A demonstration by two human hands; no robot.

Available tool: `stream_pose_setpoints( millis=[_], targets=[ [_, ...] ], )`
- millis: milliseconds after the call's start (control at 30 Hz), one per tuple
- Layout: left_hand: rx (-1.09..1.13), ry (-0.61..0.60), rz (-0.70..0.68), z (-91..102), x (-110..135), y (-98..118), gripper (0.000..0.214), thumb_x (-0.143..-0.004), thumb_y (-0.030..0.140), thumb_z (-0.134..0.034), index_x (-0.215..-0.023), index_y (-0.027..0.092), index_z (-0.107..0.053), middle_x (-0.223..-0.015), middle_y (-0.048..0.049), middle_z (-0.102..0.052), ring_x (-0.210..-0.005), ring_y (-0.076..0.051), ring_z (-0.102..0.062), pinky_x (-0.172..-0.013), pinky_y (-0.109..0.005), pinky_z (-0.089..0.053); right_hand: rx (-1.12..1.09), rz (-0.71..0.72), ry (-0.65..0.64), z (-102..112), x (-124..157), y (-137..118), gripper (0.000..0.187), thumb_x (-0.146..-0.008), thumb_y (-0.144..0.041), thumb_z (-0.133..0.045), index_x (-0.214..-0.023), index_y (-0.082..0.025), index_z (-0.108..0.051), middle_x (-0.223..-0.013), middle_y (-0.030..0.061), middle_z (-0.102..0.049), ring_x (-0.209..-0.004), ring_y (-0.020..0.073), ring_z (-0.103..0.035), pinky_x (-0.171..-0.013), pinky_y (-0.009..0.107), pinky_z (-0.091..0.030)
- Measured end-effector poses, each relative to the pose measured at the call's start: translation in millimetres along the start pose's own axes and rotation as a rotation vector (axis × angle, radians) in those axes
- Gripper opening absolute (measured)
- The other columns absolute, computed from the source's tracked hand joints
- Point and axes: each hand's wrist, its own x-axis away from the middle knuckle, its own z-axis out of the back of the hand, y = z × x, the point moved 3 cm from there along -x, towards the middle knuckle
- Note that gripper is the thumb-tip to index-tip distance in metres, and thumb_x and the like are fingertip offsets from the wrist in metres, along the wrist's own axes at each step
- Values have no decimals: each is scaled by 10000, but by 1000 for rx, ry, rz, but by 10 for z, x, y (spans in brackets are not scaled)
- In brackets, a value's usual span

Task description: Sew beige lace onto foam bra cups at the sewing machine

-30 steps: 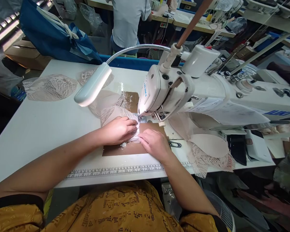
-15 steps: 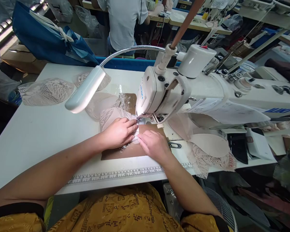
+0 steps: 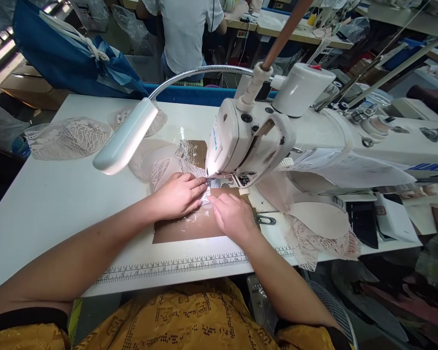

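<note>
A white sewing machine stands on the white table. A beige lace piece runs from the left up to the needle. My left hand lies on this lace, fingers together and pressed down, tips right in front of the presser foot. My right hand rests beside it on the brown plate, fingers curled, pinching the lace's near edge. The needle area is partly hidden by the machine head.
A gooseneck lamp hangs over the table's left middle. Lace cups lie at the far left. More beige pieces hang off the right edge. A ruler strip lines the front edge. Another person sits at the table behind.
Both hands have crept slightly toward the needle with the lace. The view has shifted a little.
</note>
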Motion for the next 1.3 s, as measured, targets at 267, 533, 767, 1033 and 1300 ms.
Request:
stream_pose_setpoints(
  millis=[267,533,767,1033,1300],
  targets=[
    [-46,55,22,-3,-3,-92,399,-984,327,-431,-1286,124,-596,-1341,-121,-598,-1049,-292,-557,-889,-425,-430,29,-64,-45,-8,-26,-14,442,-948,-185,-429,-1360,-237,-581,-912,66,-684,-840,225,-595,-711,332,-403],
    [-52,144,-38,40,30,-8,333,-1004,270,-409,-1196,135,-645,-1288,-106,-638,-981,-248,-583,-853,-392,-440,-9,19,7,-1,20,21,374,-955,-197,-429,-1229,-248,-679,-826,43,-655,-781,201,-567,-688,320,-388],
    [9,124,-64,2,33,41,315,-995,263,-426,-1200,150,-636,-1277,-108,-644,-993,-236,-585,-863,-386,-433,-41,77,80,16,44,1,325,-926,-183,-471,-1139,-235,-713,-787,37,-646,-769,190,-553,-688,313,-373],
    [34,110,-33,-29,6,-36,340,-989,241,-417,-1231,145,-636,-1329,-103,-619,-993,-244,-571,-857,-387,-446,-24,25,33,-30,-2,12,412,-917,-175,-453,-1255,-263,-670,-792,36,-653,-750,198,-574,-679,317,-391],
    [16,111,14,-80,-37,-149,376,-920,176,-479,-1266,138,-622,-1301,-122,-633,-1025,-270,-562,-875,-409,-454,-25,-62,-94,-19,-109,-15,458,-942,-211,-405,-1359,-255,-590,-938,60,-706,-822,210,-624,-711,316,-429]
  ],
)
